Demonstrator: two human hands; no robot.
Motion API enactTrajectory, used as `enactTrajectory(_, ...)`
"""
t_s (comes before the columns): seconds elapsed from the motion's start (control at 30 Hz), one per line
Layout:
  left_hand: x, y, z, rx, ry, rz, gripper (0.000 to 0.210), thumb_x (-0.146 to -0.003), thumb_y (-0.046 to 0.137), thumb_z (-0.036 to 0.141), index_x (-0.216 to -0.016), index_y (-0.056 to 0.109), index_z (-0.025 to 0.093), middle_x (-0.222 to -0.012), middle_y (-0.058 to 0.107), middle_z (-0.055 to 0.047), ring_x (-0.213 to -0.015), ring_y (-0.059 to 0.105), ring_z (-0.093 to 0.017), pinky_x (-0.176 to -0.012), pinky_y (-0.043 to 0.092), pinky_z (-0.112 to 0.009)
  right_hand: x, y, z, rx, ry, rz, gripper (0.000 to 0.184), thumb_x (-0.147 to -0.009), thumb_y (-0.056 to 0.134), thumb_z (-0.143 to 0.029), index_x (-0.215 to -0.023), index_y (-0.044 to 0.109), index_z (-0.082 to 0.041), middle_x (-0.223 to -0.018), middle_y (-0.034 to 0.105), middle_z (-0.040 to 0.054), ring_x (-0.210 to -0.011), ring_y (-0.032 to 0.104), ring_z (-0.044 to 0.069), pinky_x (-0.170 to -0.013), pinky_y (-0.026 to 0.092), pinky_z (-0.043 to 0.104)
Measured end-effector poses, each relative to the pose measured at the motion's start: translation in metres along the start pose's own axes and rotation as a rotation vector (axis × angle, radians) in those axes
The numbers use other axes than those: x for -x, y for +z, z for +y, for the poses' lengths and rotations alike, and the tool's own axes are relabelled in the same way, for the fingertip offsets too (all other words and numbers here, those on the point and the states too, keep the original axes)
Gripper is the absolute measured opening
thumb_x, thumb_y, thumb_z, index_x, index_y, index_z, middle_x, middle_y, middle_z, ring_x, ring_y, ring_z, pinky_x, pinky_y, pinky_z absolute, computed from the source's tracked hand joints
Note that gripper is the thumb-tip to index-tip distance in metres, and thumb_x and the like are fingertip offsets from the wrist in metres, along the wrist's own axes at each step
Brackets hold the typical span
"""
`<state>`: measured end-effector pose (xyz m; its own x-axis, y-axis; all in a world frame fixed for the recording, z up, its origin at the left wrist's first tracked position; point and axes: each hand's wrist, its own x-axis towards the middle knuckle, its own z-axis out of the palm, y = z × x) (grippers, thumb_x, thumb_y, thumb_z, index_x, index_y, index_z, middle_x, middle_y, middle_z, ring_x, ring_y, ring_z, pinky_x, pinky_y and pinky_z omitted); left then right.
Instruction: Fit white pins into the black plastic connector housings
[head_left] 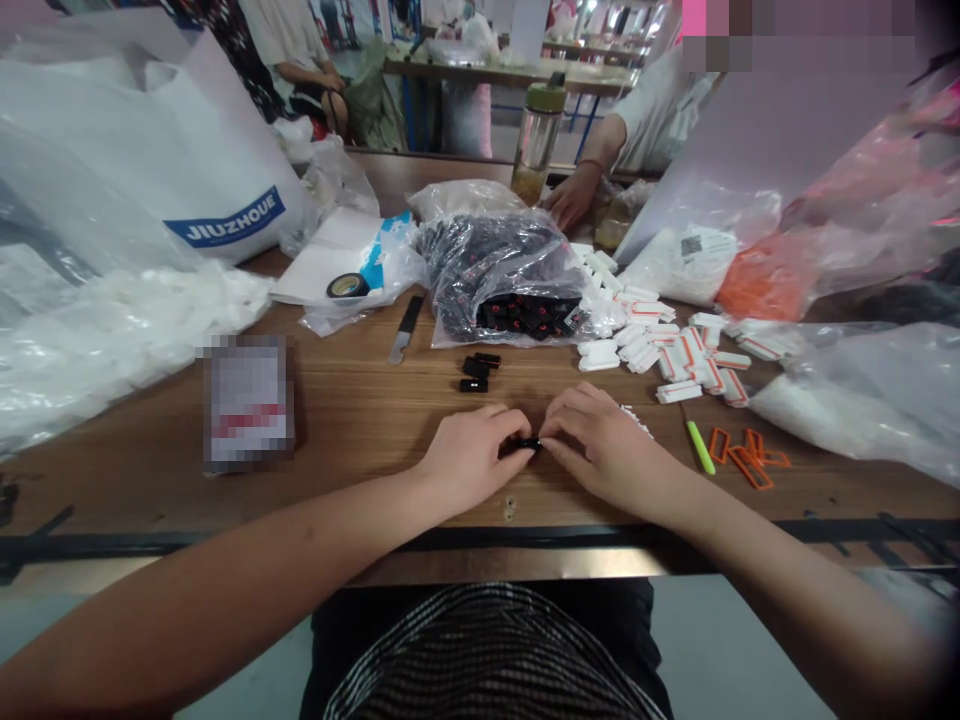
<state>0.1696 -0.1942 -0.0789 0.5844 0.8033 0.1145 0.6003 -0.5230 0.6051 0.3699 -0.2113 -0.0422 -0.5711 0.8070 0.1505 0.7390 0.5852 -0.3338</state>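
Observation:
Over the front part of the wooden table, my left hand (469, 455) pinches a small black plastic piece (528, 442) between thumb and fingers. My right hand (600, 450) meets it from the other side, its thumb and fingertips closed at the piece's right end. Most of the piece is hidden by the fingers. Just beyond the hands lie several similar black plastic parts (475, 370). Behind them an open clear bag (487, 250) is full of black parts with red spots. Small white bits (636, 418) show beside my right hand.
White plastic parts with orange strips (690, 355) are heaped at right, near orange frames (750, 465) and a green-handled tool (700, 448). A black-handled blade (406, 328), tape roll (347, 286) and bottle (537, 140) stand farther back. Another person's hand (577, 197) rests opposite. Bags (90, 340) crowd the left.

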Motion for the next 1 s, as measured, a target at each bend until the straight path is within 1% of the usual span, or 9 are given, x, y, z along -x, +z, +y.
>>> enactTrajectory(0.1, 0.0, -0.001, 0.001, -0.015, -0.012, -0.001, 0.012, -0.085, 0.064, 0.033, -0.09, 0.062, 0.022, -0.079, 0.06, 0.001, -0.066, 0.055, -0.014, -0.059, 0.038, -0.027, -0.003, -0.003, -0.005, 0.144, -0.046, -0.043, 0.023, -0.095, 0.045, -0.019, -0.085, 0.065, -0.016, -0.089, 0.062, 0.0093, -0.088, 0.05, 0.022, -0.08, 0.039, 0.038)
enactTrajectory(0.2, 0.0, -0.001, 0.001, -0.025, -0.007, 0.0, 0.013, -0.086, 0.064, 0.034, -0.09, 0.062, 0.021, -0.08, 0.06, 0.001, -0.066, 0.054, -0.014, -0.059, 0.038, -0.027, -0.004, -0.003, -0.007, 0.24, -0.106, -0.062, 0.022, -0.094, 0.046, -0.016, -0.084, 0.066, -0.015, -0.089, 0.062, 0.0097, -0.089, 0.049, 0.023, -0.079, 0.037, 0.038)
enactTrajectory(0.43, 0.001, 0.0, 0.0, -0.033, 0.0, 0.002, 0.013, -0.086, 0.064, 0.034, -0.089, 0.06, 0.022, -0.081, 0.06, 0.002, -0.069, 0.056, -0.015, -0.06, 0.04, -0.027, -0.002, -0.001, -0.008, 0.301, -0.152, -0.053, 0.02, -0.092, 0.048, -0.013, -0.085, 0.067, -0.015, -0.09, 0.063, 0.0107, -0.088, 0.048, 0.023, -0.077, 0.036, 0.038)
enactTrajectory(0.57, 0.001, 0.0, 0.0, -0.037, -0.005, -0.004, 0.013, -0.085, 0.064, 0.034, -0.089, 0.06, 0.022, -0.08, 0.059, 0.002, -0.07, 0.056, -0.015, -0.061, 0.041, -0.028, -0.002, -0.001, -0.008, 0.278, -0.163, -0.055, 0.021, -0.092, 0.047, -0.012, -0.085, 0.067, -0.015, -0.09, 0.063, 0.0105, -0.089, 0.048, 0.023, -0.078, 0.037, 0.037)
enactTrajectory(0.77, 0.0, 0.001, 0.0, -0.009, 0.002, 0.011, 0.012, -0.084, 0.066, 0.032, -0.09, 0.062, 0.022, -0.08, 0.06, 0.002, -0.069, 0.056, -0.015, -0.061, 0.04, -0.028, 0.002, 0.0, -0.003, 0.162, -0.14, -0.055, 0.025, -0.094, 0.045, -0.016, -0.089, 0.069, -0.017, -0.092, 0.066, 0.0087, -0.088, 0.051, 0.022, -0.081, 0.039, 0.037)
enactTrajectory(0.87, 0.0, 0.001, 0.0, 0.023, 0.006, 0.026, 0.01, -0.084, 0.066, 0.03, -0.089, 0.063, 0.022, -0.079, 0.061, 0.003, -0.069, 0.056, -0.014, -0.061, 0.039, -0.027, 0.006, -0.001, -0.002, 0.106, -0.12, -0.019, 0.024, -0.093, 0.046, -0.016, -0.094, 0.07, -0.018, -0.093, 0.069, 0.0076, -0.088, 0.054, 0.021, -0.082, 0.04, 0.038)
enactTrajectory(1.0, 0.0, 0.002, 0.0, 0.06, 0.004, 0.039, 0.008, -0.084, 0.066, 0.028, -0.089, 0.063, 0.022, -0.078, 0.061, 0.004, -0.067, 0.056, -0.013, -0.061, 0.039, -0.027, 0.012, -0.001, 0.001, 0.042, -0.123, 0.065, 0.024, -0.092, 0.048, -0.018, -0.102, 0.07, -0.019, -0.098, 0.072, 0.0075, -0.089, 0.058, 0.021, -0.083, 0.041, 0.039)
